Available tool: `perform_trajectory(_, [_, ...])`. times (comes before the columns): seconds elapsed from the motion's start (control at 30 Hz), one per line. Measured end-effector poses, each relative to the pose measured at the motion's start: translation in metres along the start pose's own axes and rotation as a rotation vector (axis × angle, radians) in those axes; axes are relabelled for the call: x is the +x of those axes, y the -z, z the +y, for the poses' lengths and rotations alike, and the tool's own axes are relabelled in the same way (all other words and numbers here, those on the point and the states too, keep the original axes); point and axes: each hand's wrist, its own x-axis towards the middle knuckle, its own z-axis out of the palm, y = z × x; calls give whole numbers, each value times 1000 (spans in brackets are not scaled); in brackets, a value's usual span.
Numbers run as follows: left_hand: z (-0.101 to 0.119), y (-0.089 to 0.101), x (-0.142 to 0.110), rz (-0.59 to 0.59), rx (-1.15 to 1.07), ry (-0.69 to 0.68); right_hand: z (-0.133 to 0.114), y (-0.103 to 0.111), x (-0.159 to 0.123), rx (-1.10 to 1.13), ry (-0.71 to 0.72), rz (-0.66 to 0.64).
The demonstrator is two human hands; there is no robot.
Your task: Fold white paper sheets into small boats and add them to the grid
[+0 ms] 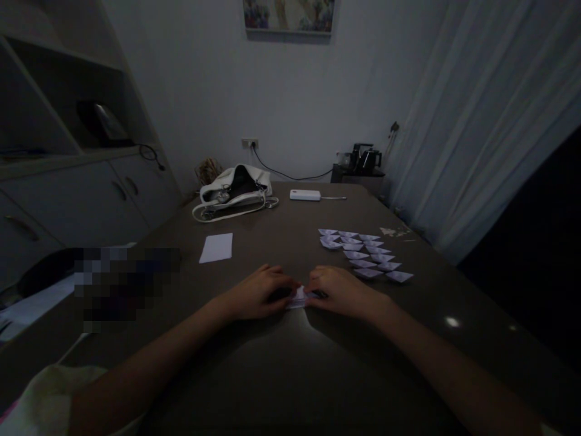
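A small folded piece of white paper (298, 297) lies at the middle of the table's near half, between my two hands. My left hand (262, 292) pinches its left end, thumb below and fingers above. At the right end my right hand (336, 292) grips it in the same way, so the fingers cover both ends. Beyond my right hand stand several folded paper boats (362, 255) in uneven rows. Flat on the table to the left, past my left hand, is a white sheet of paper (216, 247).
A white handbag (236, 191) sits at the table's far left, with a white power bank (305, 195) and short cable to its right. Paper scraps (394, 232) lie near the right edge. A blurred-out patch (127, 284) hides things at the left edge.
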Motion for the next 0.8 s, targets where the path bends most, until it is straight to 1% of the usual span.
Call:
perform_trajectory(0.23, [3, -1, 2, 24, 13, -14, 3, -8, 2, 13, -7, 41])
perform_trajectory(0.4, [1, -13, 6, 94, -6, 49, 4, -13, 4, 32, -41, 57])
perform_trajectory(0.57, [-4, -23, 10, 168, -131, 62, 8, -19, 6, 61, -101, 83])
perform_trajectory(0.7, [-5, -25, 11, 196, -250, 82, 10, -23, 7, 114, -103, 97])
perform_trajectory(0.8, [-6, -25, 11, 206, -263, 115, 11, -23, 7, 140, -120, 108])
